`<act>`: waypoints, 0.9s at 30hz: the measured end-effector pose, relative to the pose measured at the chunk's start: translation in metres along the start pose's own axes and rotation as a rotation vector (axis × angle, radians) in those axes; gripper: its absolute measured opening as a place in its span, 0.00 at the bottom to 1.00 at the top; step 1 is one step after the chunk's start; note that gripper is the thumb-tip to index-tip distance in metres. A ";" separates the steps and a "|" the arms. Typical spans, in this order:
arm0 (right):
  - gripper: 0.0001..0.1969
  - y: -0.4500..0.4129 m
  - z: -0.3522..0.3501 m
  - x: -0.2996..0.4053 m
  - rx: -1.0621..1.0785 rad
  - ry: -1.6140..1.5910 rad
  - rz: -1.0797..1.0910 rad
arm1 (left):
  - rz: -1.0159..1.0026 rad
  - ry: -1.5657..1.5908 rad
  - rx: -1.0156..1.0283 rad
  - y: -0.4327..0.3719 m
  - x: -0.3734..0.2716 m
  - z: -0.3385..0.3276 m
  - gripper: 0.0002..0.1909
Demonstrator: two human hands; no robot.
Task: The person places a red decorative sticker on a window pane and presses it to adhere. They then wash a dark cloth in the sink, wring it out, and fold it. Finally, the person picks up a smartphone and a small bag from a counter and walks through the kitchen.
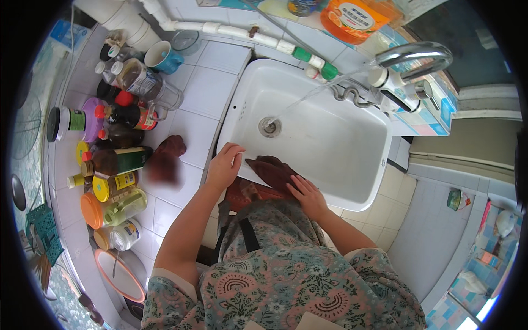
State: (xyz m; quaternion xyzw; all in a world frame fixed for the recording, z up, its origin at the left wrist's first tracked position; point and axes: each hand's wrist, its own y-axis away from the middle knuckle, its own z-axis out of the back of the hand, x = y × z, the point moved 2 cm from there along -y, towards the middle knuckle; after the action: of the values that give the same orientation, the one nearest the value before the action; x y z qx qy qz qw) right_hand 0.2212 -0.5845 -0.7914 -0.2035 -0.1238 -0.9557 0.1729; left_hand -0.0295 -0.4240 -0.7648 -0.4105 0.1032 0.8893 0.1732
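Note:
A dark red cloth [270,169] lies draped over the front rim of the white sink [350,165]. My right hand [308,197] rests on the cloth's right end, fingers stretched out and a little apart. At the front left corner of the sink is my left hand [225,165], its fingers lightly curved and its thumb apart, holding nothing that I can see. A gap separates it from the cloth. Water [305,97] runs from the chrome faucet [412,62] toward the drain [270,126].
On the tiled counter [185,123] left of the sink lies another dark red item [167,159], partly blurred. Beyond it stand several bottles and jars, among them a green-labelled bottle [123,160], and a blue mug [163,57]. A bottle of orange liquid [350,20] stands behind the sink.

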 end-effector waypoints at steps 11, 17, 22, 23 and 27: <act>0.19 0.199 0.069 -0.177 0.155 0.333 -0.095 | -0.041 -0.038 0.127 -0.006 -0.024 -0.044 0.07; 0.13 0.112 0.146 -0.241 -0.046 0.414 -0.089 | -0.040 -0.056 0.085 -0.029 -0.052 -0.053 0.06; 0.16 0.073 0.157 -0.277 -0.256 0.506 -0.151 | -0.009 -0.037 0.038 -0.032 -0.060 -0.065 0.05; 0.16 0.067 0.143 -0.283 -0.209 0.599 -0.133 | 0.002 -0.050 0.033 -0.032 -0.059 -0.067 0.05; 0.21 0.041 0.059 -0.304 0.197 0.793 -0.255 | 0.080 -0.055 0.037 -0.020 -0.055 -0.076 0.05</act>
State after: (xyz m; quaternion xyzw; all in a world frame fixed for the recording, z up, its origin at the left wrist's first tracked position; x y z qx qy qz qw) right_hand 0.5175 -0.5183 -0.8634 0.2142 -0.1627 -0.9573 0.1062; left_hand 0.0641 -0.4429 -0.7724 -0.3784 0.1311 0.9043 0.1478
